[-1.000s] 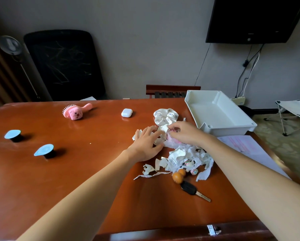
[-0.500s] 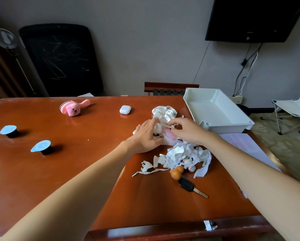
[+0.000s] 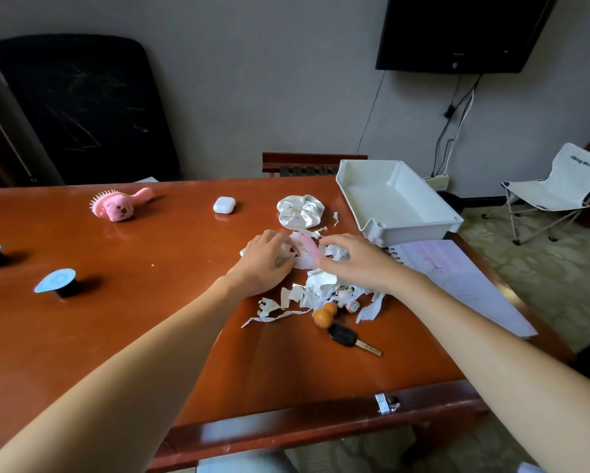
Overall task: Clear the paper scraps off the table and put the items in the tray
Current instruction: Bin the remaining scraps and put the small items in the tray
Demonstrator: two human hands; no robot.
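On the red-brown counter, left hand and right hand clutch torn white paper scraps. Nearer the right: white plastic tray.

light: soft daylight, medium bright, coming from the left | shadows: short, falling to the right of the blue-lidded cups | glare: pale sheen on the table, left part | edges: wide-angle bending, upper left corner dark | focus: slightly soft everywhere
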